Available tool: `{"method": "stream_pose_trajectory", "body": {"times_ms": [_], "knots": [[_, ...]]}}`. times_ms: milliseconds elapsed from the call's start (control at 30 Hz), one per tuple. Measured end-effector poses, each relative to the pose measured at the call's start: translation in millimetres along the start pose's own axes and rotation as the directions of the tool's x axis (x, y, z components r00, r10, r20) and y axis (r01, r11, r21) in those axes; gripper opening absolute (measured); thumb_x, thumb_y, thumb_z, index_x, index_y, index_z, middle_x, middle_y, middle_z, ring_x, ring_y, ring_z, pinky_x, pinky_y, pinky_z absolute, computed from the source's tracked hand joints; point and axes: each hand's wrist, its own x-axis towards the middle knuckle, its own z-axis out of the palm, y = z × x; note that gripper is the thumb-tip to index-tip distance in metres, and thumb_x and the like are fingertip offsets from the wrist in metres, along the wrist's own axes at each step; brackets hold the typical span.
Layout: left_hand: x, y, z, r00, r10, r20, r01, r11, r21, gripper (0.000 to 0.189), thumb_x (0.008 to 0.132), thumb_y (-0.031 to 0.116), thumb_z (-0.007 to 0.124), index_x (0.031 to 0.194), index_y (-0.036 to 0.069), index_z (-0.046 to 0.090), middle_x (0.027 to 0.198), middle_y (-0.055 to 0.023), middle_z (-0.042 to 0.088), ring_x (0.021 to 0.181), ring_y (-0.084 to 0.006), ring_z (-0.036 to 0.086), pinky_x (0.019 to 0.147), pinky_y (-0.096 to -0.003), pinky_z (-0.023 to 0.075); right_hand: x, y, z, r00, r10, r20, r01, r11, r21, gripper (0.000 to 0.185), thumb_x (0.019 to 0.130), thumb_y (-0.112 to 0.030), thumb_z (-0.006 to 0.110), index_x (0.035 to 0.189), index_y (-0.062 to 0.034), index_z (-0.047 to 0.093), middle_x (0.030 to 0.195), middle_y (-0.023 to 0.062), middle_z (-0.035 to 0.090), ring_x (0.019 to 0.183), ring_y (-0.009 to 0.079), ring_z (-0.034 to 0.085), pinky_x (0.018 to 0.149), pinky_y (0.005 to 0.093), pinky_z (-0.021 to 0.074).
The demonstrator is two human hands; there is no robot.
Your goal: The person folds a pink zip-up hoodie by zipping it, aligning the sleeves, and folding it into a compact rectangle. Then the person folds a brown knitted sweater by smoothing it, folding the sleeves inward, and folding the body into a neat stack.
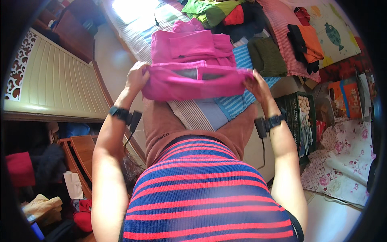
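Observation:
A magenta garment [193, 89] is stretched sideways between my hands, with a dark inner lining showing at its open hem. My left hand [138, 76] grips its left end in a fist. At the right end, my right hand [256, 86] has its fingers curled around the edge; the fingertips are partly hidden. The garment's upper part, a folded magenta section [190, 45], lies flat beyond on the bed. Beneath are a blue striped cloth [242, 103] and a beige striped sheet [192, 113], close to my knees.
A folded dark green garment [267, 57] lies right of the magenta one. Farther back is a pile with a lime green garment [211, 12]. An orange and black garment [310, 44] rests at far right. A green crate [291, 96] holding eggs stands below; a cream panelled bed end [60, 72] is left.

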Motion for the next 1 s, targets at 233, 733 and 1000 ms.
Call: {"method": "stream_pose_trajectory", "body": {"times_ms": [233, 733, 1000], "knots": [[1, 54, 76, 0.987, 0.014, -0.16, -0.006, 0.999, 0.047, 0.046, 0.079, 0.027, 0.065, 0.124, 0.021, 0.056, 0.139, -0.0131, 0.041, 0.132, -0.0321, 0.034, 0.108, -0.0551, 0.0237, 49, 37, 62, 0.838, -0.545, 0.018, 0.341, 0.497, -0.798, 0.055, 0.088, -0.03, 0.061, 0.132, 0.0, 0.046, 0.127, 0.0212, 0.055, 0.117, 0.0319, 0.053, 0.101, 0.0351, 0.0395], [-57, 92, 103, 0.886, 0.272, 0.374, -0.281, 0.959, -0.033, 0.061, 0.082, 0.033, 0.06, 0.139, 0.025, 0.042, 0.15, -0.01, 0.028, 0.139, -0.0291, 0.025, 0.11, -0.057, 0.0131, 104, 39, 134, 0.903, -0.082, 0.422, 0.381, -0.304, -0.873, 0.055, 0.078, -0.045, 0.065, 0.122, -0.012, 0.057, 0.119, 0.013, 0.06, 0.112, 0.0294, 0.055, 0.091, 0.0423, 0.0444], [-50, 92, 99, 0.914, 0.225, 0.336, -0.235, 0.972, -0.012, 0.058, 0.082, 0.031, 0.061, 0.137, 0.028, 0.044, 0.15, -0.0096, 0.028, 0.139, -0.0303, 0.025, 0.109, -0.0593, 0.0129, 89, 20, 135, 0.669, -0.455, 0.588, 0.583, -0.169, -0.795, 0.018, 0.081, -0.026, 0.066, 0.09, -0.012, 0.059, 0.082, 0.0092, 0.065, 0.079, 0.0293, 0.063, 0.07, 0.0419, 0.0437]]}}
